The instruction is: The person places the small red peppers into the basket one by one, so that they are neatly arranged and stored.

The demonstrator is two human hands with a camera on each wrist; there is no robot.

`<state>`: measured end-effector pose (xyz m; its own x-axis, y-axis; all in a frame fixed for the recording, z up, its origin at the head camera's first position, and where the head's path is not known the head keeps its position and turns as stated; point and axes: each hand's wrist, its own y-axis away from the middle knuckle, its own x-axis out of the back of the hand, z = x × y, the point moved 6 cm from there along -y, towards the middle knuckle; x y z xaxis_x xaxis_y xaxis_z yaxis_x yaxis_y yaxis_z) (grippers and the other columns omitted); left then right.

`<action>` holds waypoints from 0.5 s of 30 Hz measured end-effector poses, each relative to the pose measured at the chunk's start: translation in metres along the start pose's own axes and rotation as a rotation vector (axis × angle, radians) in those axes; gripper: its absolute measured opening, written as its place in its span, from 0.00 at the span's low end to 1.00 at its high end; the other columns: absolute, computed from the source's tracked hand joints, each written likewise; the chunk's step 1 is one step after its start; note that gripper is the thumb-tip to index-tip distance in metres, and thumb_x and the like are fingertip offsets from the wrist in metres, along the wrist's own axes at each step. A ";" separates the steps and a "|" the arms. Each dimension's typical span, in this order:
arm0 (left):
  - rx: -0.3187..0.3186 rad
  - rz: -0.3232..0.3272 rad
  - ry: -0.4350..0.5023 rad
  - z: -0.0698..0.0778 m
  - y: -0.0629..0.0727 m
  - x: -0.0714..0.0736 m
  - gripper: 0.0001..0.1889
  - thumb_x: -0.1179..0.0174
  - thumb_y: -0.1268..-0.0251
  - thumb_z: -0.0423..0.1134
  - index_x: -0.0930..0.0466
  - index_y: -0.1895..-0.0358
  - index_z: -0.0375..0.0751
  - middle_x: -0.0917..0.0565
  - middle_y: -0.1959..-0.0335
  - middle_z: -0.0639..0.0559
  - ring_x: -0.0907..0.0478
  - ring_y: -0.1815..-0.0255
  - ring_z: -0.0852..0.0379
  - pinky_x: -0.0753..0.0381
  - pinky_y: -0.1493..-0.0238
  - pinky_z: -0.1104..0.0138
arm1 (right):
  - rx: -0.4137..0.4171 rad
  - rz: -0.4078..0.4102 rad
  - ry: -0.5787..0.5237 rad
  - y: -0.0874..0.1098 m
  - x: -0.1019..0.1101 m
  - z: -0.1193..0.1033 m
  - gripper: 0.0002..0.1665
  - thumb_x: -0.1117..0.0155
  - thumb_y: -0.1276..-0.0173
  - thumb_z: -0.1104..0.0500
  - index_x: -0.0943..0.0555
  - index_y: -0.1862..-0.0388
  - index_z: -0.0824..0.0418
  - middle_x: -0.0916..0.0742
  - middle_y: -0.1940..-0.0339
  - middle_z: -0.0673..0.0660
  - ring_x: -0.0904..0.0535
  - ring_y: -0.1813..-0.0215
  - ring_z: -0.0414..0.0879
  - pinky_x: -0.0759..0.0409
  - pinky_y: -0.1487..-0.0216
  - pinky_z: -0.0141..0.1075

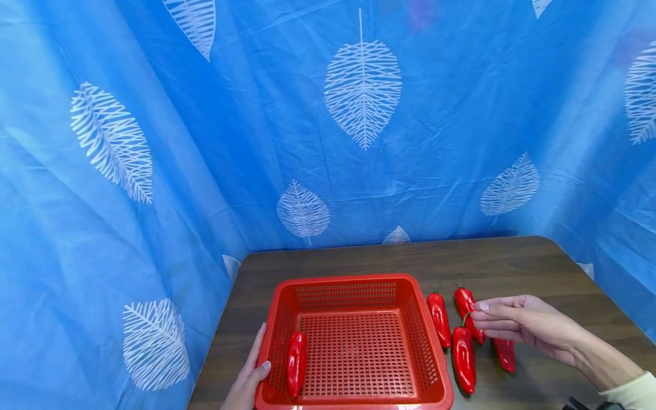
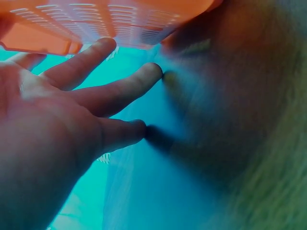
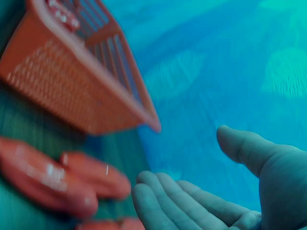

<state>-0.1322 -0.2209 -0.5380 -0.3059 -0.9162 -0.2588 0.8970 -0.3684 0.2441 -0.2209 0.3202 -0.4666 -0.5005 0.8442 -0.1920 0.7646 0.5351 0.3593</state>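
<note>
Tabletop (image 1: 359, 259), left hand (image 1: 247, 378) against basket (image 1: 348, 279); right hand (image 1: 535, 323) outstretched

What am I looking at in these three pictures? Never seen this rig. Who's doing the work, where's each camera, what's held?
No robot here: a person works bare-handed, wearing three cameras. The wide picture comes from the head, looking forward and down. The other two come from the wrists, each showing its own hand close up; the basket looks slanted there because of the camera angle.

On the wooden table sits a red basket, with one red pepper inside, near its left wall. Four more peppers lie to its right. A blue cloth hangs behind.

The left hand rests against the basket's left side. The right hand is over the peppers at the right, holding nothing.
</note>
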 end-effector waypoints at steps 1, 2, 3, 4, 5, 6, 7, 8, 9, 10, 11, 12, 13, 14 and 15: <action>0.002 0.002 -0.001 0.000 0.000 0.000 0.44 0.56 0.09 0.46 0.79 0.11 0.71 0.69 0.11 0.27 0.35 0.18 0.39 0.19 0.29 0.39 | 0.010 -0.023 -0.020 0.005 0.006 0.003 0.25 0.52 0.08 0.59 0.24 0.25 0.75 0.08 0.37 0.58 0.10 0.36 0.48 0.13 0.33 0.44; 0.002 0.003 -0.007 0.000 -0.001 0.000 0.44 0.56 0.09 0.46 0.79 0.11 0.71 0.69 0.11 0.27 0.35 0.18 0.39 0.19 0.30 0.39 | 0.016 -0.043 -0.038 0.009 0.013 0.006 0.23 0.54 0.08 0.60 0.20 0.27 0.70 0.08 0.37 0.57 0.10 0.36 0.48 0.13 0.33 0.43; 0.003 0.006 -0.008 0.000 -0.001 0.001 0.44 0.56 0.09 0.46 0.79 0.11 0.71 0.69 0.11 0.26 0.35 0.18 0.38 0.19 0.30 0.39 | 0.018 -0.049 -0.047 0.014 0.019 0.009 0.22 0.55 0.08 0.61 0.17 0.30 0.66 0.08 0.38 0.56 0.10 0.37 0.47 0.13 0.33 0.43; 0.003 0.007 -0.011 0.000 -0.001 0.001 0.44 0.56 0.09 0.46 0.79 0.11 0.71 0.69 0.11 0.26 0.35 0.18 0.38 0.19 0.31 0.38 | 0.012 -0.043 -0.050 0.018 0.026 0.012 0.22 0.55 0.07 0.61 0.15 0.32 0.64 0.08 0.38 0.56 0.10 0.37 0.46 0.12 0.34 0.43; 0.004 0.008 -0.012 0.000 -0.001 0.001 0.44 0.56 0.09 0.46 0.79 0.11 0.71 0.69 0.11 0.26 0.35 0.18 0.38 0.19 0.31 0.38 | 0.003 -0.040 -0.051 0.021 0.032 0.015 0.22 0.56 0.07 0.61 0.14 0.34 0.62 0.08 0.38 0.55 0.10 0.37 0.46 0.12 0.34 0.43; 0.009 0.010 -0.010 0.000 -0.001 0.001 0.44 0.56 0.09 0.46 0.79 0.11 0.72 0.69 0.11 0.27 0.35 0.18 0.38 0.19 0.31 0.38 | 0.000 -0.036 -0.041 0.025 0.038 0.018 0.23 0.56 0.07 0.60 0.14 0.34 0.62 0.08 0.38 0.56 0.10 0.37 0.46 0.12 0.34 0.43; 0.009 0.010 -0.009 0.000 -0.001 0.001 0.44 0.56 0.09 0.46 0.79 0.11 0.71 0.69 0.11 0.27 0.35 0.18 0.38 0.19 0.31 0.38 | -0.012 -0.021 -0.029 0.028 0.043 0.022 0.23 0.56 0.07 0.60 0.15 0.33 0.64 0.08 0.38 0.56 0.10 0.38 0.46 0.12 0.34 0.43; 0.007 0.008 -0.010 0.000 -0.001 0.001 0.44 0.56 0.09 0.46 0.80 0.11 0.71 0.69 0.10 0.27 0.36 0.18 0.38 0.19 0.30 0.38 | -0.025 -0.005 -0.018 0.031 0.049 0.024 0.23 0.55 0.07 0.59 0.16 0.32 0.67 0.08 0.39 0.57 0.09 0.38 0.46 0.12 0.35 0.43; 0.006 0.007 -0.008 0.000 -0.001 0.001 0.44 0.56 0.09 0.46 0.80 0.11 0.71 0.70 0.10 0.28 0.36 0.18 0.38 0.19 0.30 0.38 | -0.040 0.012 -0.004 0.033 0.054 0.027 0.23 0.54 0.07 0.58 0.17 0.32 0.70 0.08 0.39 0.58 0.09 0.39 0.46 0.12 0.35 0.43; 0.009 0.006 -0.004 0.000 -0.001 0.001 0.44 0.56 0.09 0.46 0.80 0.11 0.72 0.70 0.10 0.28 0.35 0.18 0.38 0.19 0.30 0.38 | -0.054 0.022 0.008 0.035 0.059 0.030 0.25 0.54 0.07 0.58 0.19 0.31 0.73 0.08 0.39 0.60 0.09 0.39 0.46 0.12 0.35 0.43; 0.013 0.005 0.000 -0.001 -0.001 0.001 0.44 0.56 0.09 0.46 0.80 0.11 0.72 0.70 0.10 0.28 0.35 0.18 0.38 0.19 0.30 0.38 | -0.060 0.026 0.020 0.036 0.063 0.032 0.26 0.54 0.07 0.58 0.21 0.30 0.77 0.08 0.38 0.61 0.09 0.39 0.47 0.12 0.35 0.44; 0.017 0.005 0.004 -0.001 -0.001 0.001 0.44 0.56 0.09 0.46 0.80 0.11 0.72 0.69 0.10 0.28 0.34 0.18 0.38 0.19 0.30 0.38 | -0.068 0.039 0.035 0.038 0.067 0.034 0.28 0.54 0.07 0.57 0.23 0.29 0.81 0.08 0.38 0.63 0.09 0.39 0.48 0.12 0.35 0.44; 0.020 0.007 0.007 -0.001 -0.001 0.001 0.44 0.56 0.09 0.46 0.80 0.11 0.72 0.69 0.10 0.28 0.34 0.19 0.38 0.19 0.31 0.37 | -0.086 0.060 0.045 0.038 0.071 0.036 0.29 0.53 0.07 0.56 0.25 0.29 0.84 0.08 0.39 0.63 0.09 0.39 0.48 0.11 0.35 0.44; 0.023 0.009 0.008 -0.002 -0.001 0.001 0.44 0.56 0.09 0.46 0.79 0.11 0.72 0.69 0.10 0.28 0.33 0.19 0.38 0.19 0.31 0.37 | -0.098 0.080 0.057 0.038 0.075 0.038 0.31 0.52 0.07 0.56 0.26 0.30 0.85 0.08 0.39 0.64 0.09 0.40 0.49 0.11 0.36 0.45; 0.028 0.013 0.010 -0.003 -0.002 0.002 0.44 0.55 0.09 0.46 0.79 0.11 0.72 0.68 0.10 0.27 0.32 0.19 0.38 0.19 0.31 0.37 | -0.108 0.097 0.068 0.038 0.078 0.040 0.32 0.51 0.08 0.55 0.27 0.30 0.86 0.08 0.40 0.65 0.09 0.40 0.49 0.11 0.36 0.45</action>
<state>-0.1333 -0.2214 -0.5412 -0.2908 -0.9195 -0.2647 0.8916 -0.3608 0.2738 -0.2146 0.4082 -0.5042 -0.4559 0.8854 -0.0907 0.7642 0.4417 0.4700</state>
